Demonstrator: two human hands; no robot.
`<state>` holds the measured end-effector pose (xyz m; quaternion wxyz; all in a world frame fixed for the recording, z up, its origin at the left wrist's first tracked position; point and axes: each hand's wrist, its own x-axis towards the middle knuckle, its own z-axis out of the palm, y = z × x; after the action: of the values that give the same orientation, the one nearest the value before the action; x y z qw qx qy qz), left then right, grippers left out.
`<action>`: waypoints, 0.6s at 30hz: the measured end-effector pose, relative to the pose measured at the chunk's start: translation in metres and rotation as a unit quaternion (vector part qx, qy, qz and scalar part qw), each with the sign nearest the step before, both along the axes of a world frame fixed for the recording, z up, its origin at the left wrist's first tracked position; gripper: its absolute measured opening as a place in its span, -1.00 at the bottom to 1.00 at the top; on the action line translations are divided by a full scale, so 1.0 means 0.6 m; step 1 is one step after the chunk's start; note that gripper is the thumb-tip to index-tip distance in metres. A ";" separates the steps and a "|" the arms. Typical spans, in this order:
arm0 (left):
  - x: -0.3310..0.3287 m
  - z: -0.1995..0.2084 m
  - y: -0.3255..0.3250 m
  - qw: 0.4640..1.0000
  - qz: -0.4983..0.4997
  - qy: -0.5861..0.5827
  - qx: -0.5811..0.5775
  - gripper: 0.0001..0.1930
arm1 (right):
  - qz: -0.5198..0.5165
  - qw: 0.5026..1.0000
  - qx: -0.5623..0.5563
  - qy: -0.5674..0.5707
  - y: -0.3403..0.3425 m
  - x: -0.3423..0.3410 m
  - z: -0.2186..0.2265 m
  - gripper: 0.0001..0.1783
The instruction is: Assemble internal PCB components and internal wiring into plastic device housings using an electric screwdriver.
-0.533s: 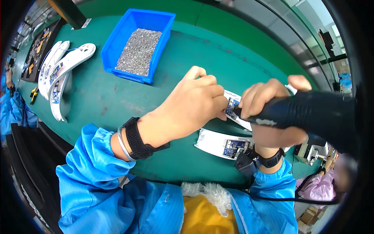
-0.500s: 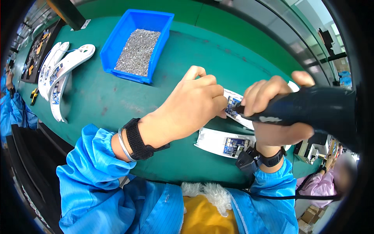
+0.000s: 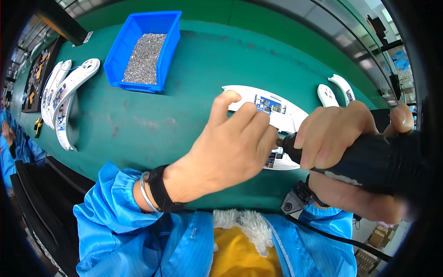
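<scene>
The left hand [image 3: 235, 143] is bent with its fingers drawn in beside the tool's metal tip; its fingertips are hidden, so I cannot tell whether they pinch anything. The right hand [image 3: 337, 131] is wrapped round a thick black cylindrical power driver [image 3: 369, 157], tip pointing left between the hands — likely firm and fairly weighty, best held round the barrel as here. Just beyond lies a white curved plastic shell with a blue circuit board [image 3: 271, 105]; a second white shell [image 3: 288, 162], nearer the body, is partly covered by the hands. Both look light, stiff and smooth, perhaps slippery — take them by the bare rims, since the boards look fragile. Farther out on the green table [image 3: 198, 69] are a blue plastic bin [image 3: 152, 23] of small silvery metal pieces [image 3: 145, 57] and, left, overlapping white shells [image 3: 87, 69]. No brand, label or lettering is readable; the driver shows only a pale scuffed patch
</scene>
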<state>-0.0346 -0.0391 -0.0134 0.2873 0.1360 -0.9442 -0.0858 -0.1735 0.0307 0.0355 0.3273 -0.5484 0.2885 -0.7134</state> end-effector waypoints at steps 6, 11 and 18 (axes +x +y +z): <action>0.021 -0.008 0.010 0.992 -0.020 0.025 0.125 -0.78 | 0.000 0.999 0.031 0.016 0.020 0.014 -0.008 0.01; 0.038 -0.017 -0.009 0.958 -0.024 0.030 0.283 -0.84 | -0.061 0.997 0.014 -0.035 0.025 0.016 -0.045 0.01; 0.039 -0.037 -0.008 0.967 0.003 -0.052 0.249 -0.84 | -0.024 0.999 0.014 -0.023 0.026 0.007 -0.071 0.02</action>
<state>-0.0113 -0.0441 -0.0353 0.1949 0.2104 -0.9063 -0.3105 -0.1696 0.0462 -0.0070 0.3243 -0.5198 0.3043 -0.7294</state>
